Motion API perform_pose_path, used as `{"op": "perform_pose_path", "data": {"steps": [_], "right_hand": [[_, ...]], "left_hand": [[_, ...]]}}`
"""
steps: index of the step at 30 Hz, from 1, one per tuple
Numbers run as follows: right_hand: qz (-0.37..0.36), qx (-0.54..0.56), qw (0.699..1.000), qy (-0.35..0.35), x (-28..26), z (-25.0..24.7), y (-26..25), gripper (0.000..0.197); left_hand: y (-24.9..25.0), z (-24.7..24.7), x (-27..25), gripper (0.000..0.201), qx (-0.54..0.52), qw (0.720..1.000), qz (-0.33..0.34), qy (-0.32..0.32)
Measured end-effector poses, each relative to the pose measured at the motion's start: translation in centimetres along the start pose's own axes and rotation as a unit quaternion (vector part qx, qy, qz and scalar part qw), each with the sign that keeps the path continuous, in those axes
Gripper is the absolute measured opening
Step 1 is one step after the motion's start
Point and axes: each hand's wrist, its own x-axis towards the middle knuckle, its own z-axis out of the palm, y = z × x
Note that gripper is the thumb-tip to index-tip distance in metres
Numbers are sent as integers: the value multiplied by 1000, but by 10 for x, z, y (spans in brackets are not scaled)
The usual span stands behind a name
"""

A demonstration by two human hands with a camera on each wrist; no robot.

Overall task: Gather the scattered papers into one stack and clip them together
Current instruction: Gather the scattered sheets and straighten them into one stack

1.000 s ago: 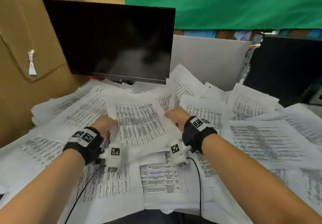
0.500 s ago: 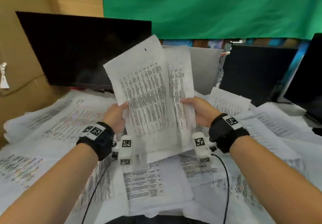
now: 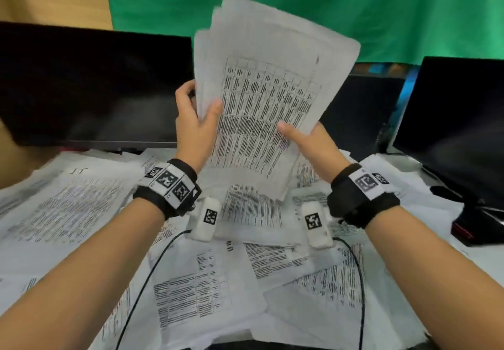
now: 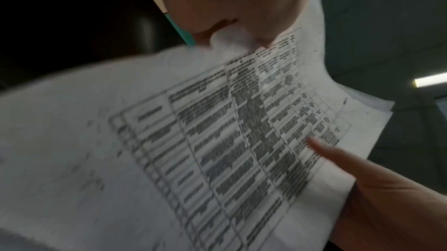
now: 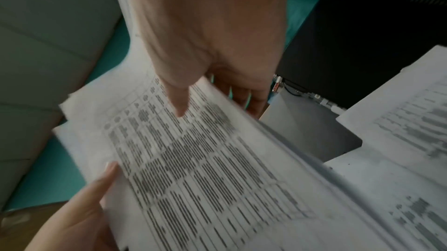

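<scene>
I hold a bundle of printed papers point(image 3: 267, 99) upright in the air in front of the monitors. My left hand point(image 3: 197, 116) grips its left edge, thumb on the front sheet and fingers behind. My right hand point(image 3: 305, 138) grips the lower right edge, thumb across the printed table. The sheets are uneven, with edges fanned at the top. In the left wrist view the bundle point(image 4: 217, 140) fills the frame; in the right wrist view the bundle point(image 5: 193, 159) runs under my thumb. Many more loose papers point(image 3: 191, 295) lie scattered over the desk. No clip is in view.
A black monitor point(image 3: 90, 85) stands at the back left and another monitor point(image 3: 452, 120) at the right, its red-trimmed base point(image 3: 474, 224) on the desk. A green backdrop point(image 3: 300, 3) hangs behind. Cables point(image 3: 141, 289) run from my wrists across the papers.
Both hands have lifted the bundle off the desk, raised it higher and tilted it upright. My view has turned upward and to the right.
</scene>
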Motion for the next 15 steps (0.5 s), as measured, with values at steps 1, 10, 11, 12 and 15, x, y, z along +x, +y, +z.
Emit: {"op": "perform_pose_path", "data": {"steps": [1,10,11,12,15], "right_hand": [[-7,22,1000,2,-1,-4,-1,42],[-106,106,982,112,16,18,-52,38],[-118,108,981,114,17,15,-55,36],[-112,110,981,115,18,10,-51,34],[6,75,994,81,10,-1,0,43]], "left_hand": [[0,0,-1,48,-14,1000,-11,-7],[43,40,17,23,-86,996,21,-12],[46,38,21,24,-99,995,18,-1],[39,33,26,27,-99,995,6,-4],[10,17,14,57,-59,982,-128,-122]]}}
